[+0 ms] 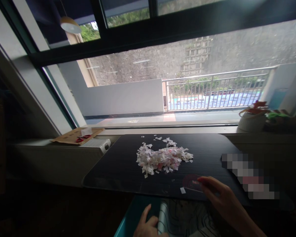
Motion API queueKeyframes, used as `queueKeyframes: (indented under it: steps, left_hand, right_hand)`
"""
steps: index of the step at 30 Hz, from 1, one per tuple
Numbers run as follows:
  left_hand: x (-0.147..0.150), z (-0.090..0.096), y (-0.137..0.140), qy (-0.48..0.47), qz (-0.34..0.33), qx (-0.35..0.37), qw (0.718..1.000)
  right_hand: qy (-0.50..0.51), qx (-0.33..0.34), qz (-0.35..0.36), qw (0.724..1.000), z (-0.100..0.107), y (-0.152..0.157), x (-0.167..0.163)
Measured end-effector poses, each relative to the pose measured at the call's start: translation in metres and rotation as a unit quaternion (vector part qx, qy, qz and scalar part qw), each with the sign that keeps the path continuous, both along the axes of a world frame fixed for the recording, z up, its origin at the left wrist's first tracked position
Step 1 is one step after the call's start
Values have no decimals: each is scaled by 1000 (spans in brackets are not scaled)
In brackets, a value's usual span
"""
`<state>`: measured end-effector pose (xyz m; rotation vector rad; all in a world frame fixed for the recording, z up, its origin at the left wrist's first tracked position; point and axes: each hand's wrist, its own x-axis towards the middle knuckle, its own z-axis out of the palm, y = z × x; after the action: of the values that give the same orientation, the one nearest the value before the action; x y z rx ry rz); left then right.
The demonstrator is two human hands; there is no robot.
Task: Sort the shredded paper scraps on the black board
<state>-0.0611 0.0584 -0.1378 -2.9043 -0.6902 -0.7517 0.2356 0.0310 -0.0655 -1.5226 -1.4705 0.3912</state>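
Note:
A loose pile of small white and pinkish paper scraps point(162, 158) lies on the dark tabletop point(113, 171). At the table's near edge, the fingers of my right hand point(218, 191) are pinched on the edge of a thin, reddish see-through round piece point(190, 181); its exact kind is unclear. One loose white scrap point(183, 190) lies just beside it. My left hand point(149, 223) is low in the view, over a teal container point(130, 215), with its index finger stretched out and the others bent. Nothing shows in it. White cloth with dark lines point(185, 215) is beside it.
On the ledge to the left lie a brown paper envelope point(71, 135), red-handled scissors point(82, 138) and a white slatted appliance point(96, 144). A white pot point(253, 121) stands at the right. Behind the table is a large window. A pixelated patch covers the table's right side.

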Motion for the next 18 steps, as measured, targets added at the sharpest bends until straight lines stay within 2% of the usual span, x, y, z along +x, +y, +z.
queueKeyframes:
  steps: [5, 13, 18]
  left_hand:
    - [-5, -5, 0, 15, 6, 8, 1000]
    - [1, 6, -2, 17, 7, 28, 999]
    - [1, 10, -2, 13, 3, 34, 999]
  right_hand:
    - [6, 6, -7, 1000, 0, 3, -1]
    - [-4, -9, 23, 1000, 10, -12, -6]
    - [-13, 0, 36, 999, 8, -11, -8]
